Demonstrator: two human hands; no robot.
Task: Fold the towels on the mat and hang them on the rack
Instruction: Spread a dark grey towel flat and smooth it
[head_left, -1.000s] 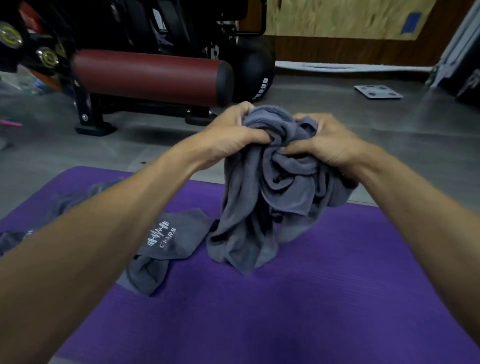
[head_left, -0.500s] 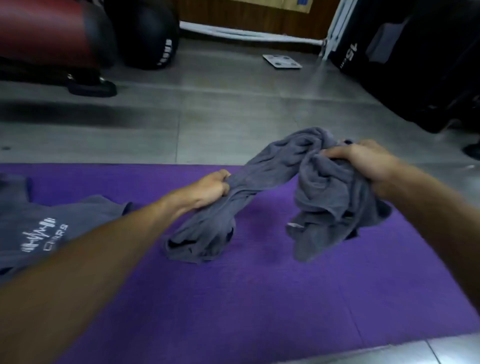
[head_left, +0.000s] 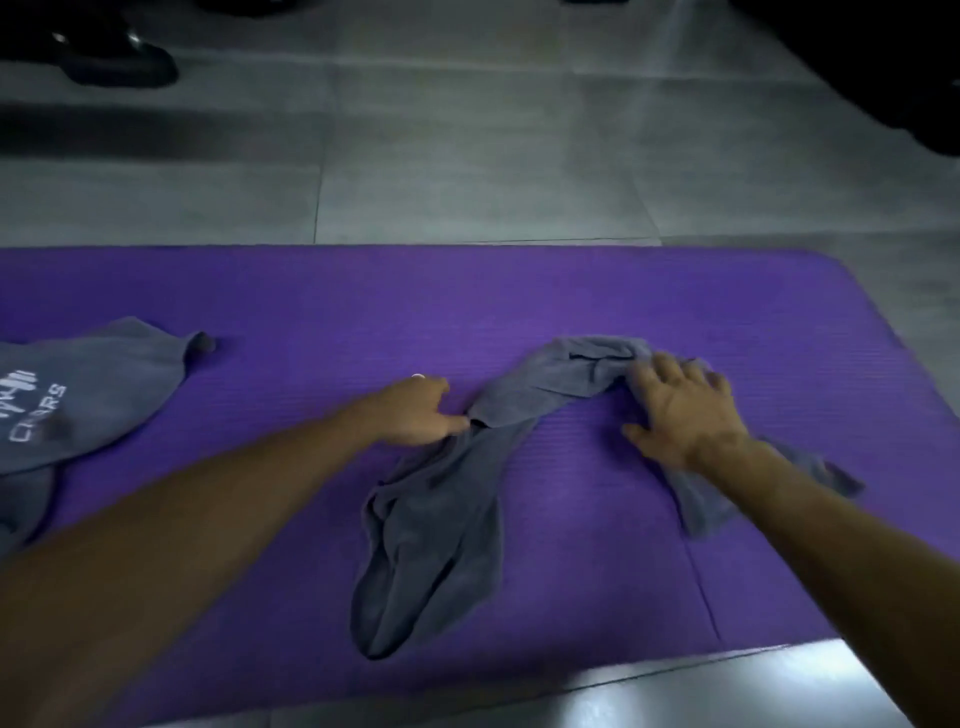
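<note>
Lowered since half a second back: both hands have come down from holding the grey towel (head_left: 441, 540) in the air, and it now lies on the purple mat (head_left: 571, 291), strung out in a twisted arch. One end bunches toward the near edge of the mat; the middle rises to a crumpled hump further back; the other end trails out under the right forearm.

Left hand (head_left: 415, 413) sits at the bend of the towel, fingertips pinching a fold of cloth, the rest of the hand loosely curled. A pale ring or nail glint shows on top, too blurred to tell which.

Right hand (head_left: 680, 410) lies palm down, fingers spread, pressing flat on the hump of towel; not clenched.

Second grey towel (head_left: 93, 395) with white printed lettering rests on the mat's left side, well apart from both hands. Grey tiled floor (head_left: 467, 156) beyond.
</note>
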